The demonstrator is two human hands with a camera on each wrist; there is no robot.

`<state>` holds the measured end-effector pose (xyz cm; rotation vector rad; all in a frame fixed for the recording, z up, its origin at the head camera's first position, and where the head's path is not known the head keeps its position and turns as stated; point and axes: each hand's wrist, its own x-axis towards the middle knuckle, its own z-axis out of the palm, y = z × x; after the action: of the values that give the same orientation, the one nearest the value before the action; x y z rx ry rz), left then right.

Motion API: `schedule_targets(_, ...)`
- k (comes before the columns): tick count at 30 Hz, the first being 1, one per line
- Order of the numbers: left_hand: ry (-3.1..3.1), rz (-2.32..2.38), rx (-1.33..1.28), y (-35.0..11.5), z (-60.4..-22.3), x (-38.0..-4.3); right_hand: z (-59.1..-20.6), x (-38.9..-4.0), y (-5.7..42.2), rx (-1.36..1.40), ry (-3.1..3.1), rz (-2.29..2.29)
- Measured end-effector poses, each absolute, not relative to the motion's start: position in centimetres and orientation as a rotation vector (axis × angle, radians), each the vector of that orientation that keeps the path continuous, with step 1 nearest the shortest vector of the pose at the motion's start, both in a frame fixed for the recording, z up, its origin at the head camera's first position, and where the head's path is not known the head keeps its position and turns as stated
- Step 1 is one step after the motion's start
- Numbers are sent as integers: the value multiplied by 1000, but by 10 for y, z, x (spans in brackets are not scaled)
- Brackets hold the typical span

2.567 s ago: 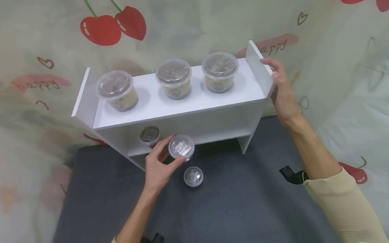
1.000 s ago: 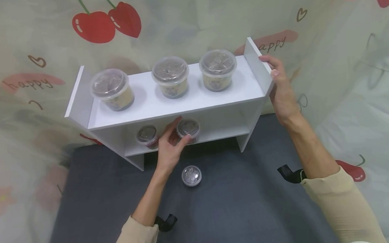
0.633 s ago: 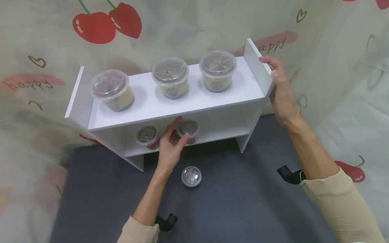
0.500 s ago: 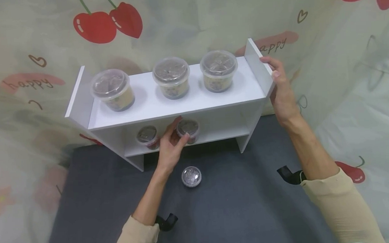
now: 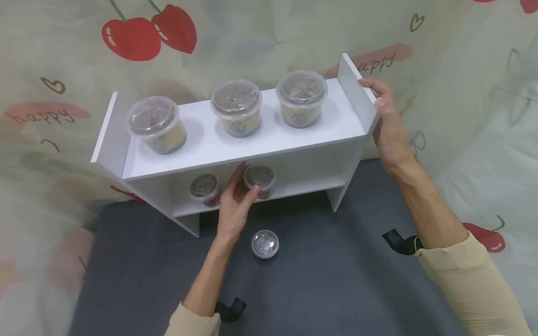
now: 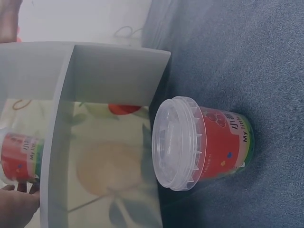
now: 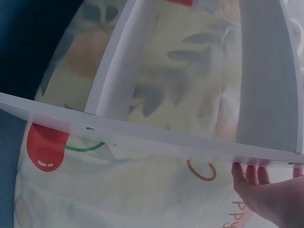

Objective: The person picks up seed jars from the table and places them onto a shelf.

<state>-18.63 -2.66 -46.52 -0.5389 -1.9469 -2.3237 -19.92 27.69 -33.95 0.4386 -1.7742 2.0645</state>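
In the head view my left hand (image 5: 235, 206) is at a lidded cup (image 5: 260, 180) standing on the lower level of the white shelf (image 5: 197, 141). In the left wrist view its fingers (image 6: 21, 187) touch the side of that red-labelled cup (image 6: 21, 156) without wrapping round it. A second lidded cup (image 5: 204, 189) stands to its left on the same level. My right hand (image 5: 391, 129) rests its fingertips against the outside of the shelf's right side panel. The right wrist view has these fingers (image 7: 251, 175) pressing that panel.
Three larger lidded tubs (image 5: 237, 110) with pale contents stand on the top level. Another lidded cup (image 5: 264, 244) stands on the dark cloth (image 5: 326, 279) in front of the shelf. A curtain printed with cherries (image 5: 133, 39) hangs behind.
My left hand has carried a cup from above the cloth onto the lower shelf level, right of the other cup. Its fingers have since drawn slightly left. My right hand stays put.
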Motion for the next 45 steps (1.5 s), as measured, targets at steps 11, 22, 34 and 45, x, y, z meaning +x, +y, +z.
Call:
schedule_targets(11,-1902,-2290,-538,-37,-468,-168,-339,-201,277,444,-1786,2067)
schedule_targets(22,-1877,-2208,-499,-44,-481,-147,-335,-197,280,384,-1868,2081)
schedule_targets(34,-1806,-2254,-499,-54,-495,-137,-333,-196,283,401,-1857,2167)
schedule_targets(45,-1937,-2239,-475,-62,-518,-128,-323,-189,283,344,-1867,2222)
